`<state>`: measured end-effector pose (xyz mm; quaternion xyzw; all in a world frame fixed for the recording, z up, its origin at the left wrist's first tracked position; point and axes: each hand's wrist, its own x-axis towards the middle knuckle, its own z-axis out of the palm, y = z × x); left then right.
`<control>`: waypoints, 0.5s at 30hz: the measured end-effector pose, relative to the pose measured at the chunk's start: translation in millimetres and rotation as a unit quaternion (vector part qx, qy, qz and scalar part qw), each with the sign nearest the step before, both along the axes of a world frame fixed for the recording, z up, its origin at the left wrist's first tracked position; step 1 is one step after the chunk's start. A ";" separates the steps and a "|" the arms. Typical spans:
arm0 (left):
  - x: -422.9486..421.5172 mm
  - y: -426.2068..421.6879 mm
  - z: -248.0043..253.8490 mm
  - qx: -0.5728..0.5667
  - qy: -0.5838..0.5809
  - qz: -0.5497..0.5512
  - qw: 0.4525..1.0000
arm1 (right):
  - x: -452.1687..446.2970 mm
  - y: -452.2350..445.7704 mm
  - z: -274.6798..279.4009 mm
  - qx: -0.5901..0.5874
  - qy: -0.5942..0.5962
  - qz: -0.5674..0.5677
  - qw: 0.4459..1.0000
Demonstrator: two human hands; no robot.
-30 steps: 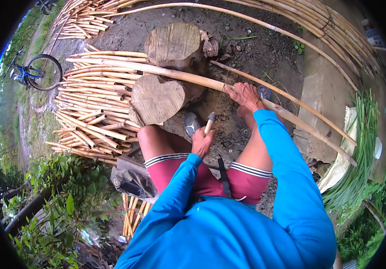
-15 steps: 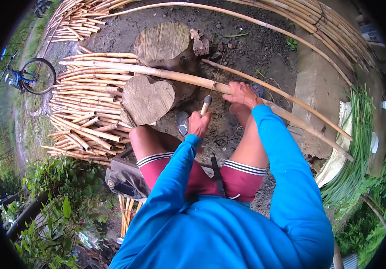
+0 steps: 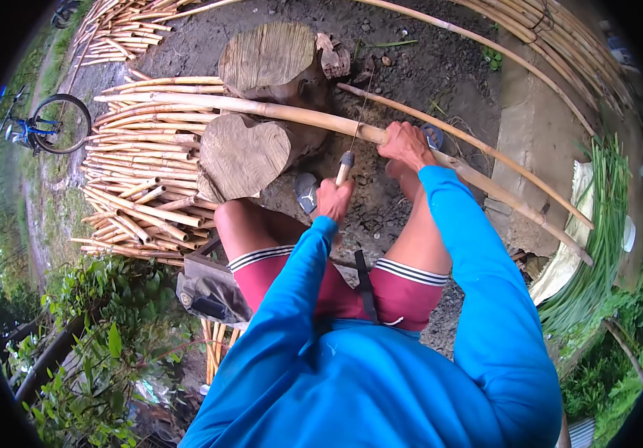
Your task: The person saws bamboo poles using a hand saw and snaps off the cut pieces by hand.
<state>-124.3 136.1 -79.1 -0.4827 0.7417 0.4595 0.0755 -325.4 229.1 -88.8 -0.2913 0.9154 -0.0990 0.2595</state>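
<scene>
A long bamboo pole [image 3: 299, 114] runs from the left pile, past two wooden stumps [image 3: 243, 155], to the lower right. My right hand [image 3: 407, 145] is closed around it, right of the stumps. In my left hand [image 3: 333, 200] is the pale handle of a thin-bladed saw [image 3: 345, 169], just below the pole. The narrow blade crosses the pole close to the right hand's fingers, and its far part shows beyond the pole. Whether it has cut in cannot be made out.
Cut bamboo pieces [image 3: 142, 164] are piled at the left, near a bicycle [image 3: 60, 125]. A thinner pole [image 3: 478, 145] lies to the right. Long poles [image 3: 560, 45] are bundled at the upper right. Green leaf strands [image 3: 605, 216] lie on the far right. My feet are near the stumps.
Compared with a second ago, my left hand and the saw handle have moved up closer to the pole, and more blade sticks out beyond it. My right hand keeps its hold. The view has shifted slightly.
</scene>
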 end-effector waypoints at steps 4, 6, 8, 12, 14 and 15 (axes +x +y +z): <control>61.5 -2.2 3.4 -0.032 0.032 -0.080 0.996 | 1.1 2.5 6.3 -0.008 0.002 -0.008 1.000; 95.7 3.5 26.4 0.039 0.013 -0.032 0.999 | 1.1 1.1 4.7 0.002 -0.004 -0.013 1.000; 84.3 6.1 33.5 0.053 0.011 -0.014 0.998 | 2.4 -0.9 2.5 0.009 -0.001 -0.018 1.000; 9.5 -8.9 7.7 0.036 -0.023 -0.055 0.998 | 4.5 1.3 12.7 -0.002 -0.010 -0.015 1.000; 11.4 -14.1 -7.5 0.036 -0.016 -0.116 0.992 | 6.5 2.6 14.1 0.004 -0.008 -0.011 1.000; 41.9 -8.4 -6.9 0.027 0.020 -0.100 0.994 | 4.9 1.1 13.8 0.004 -0.004 -0.012 1.000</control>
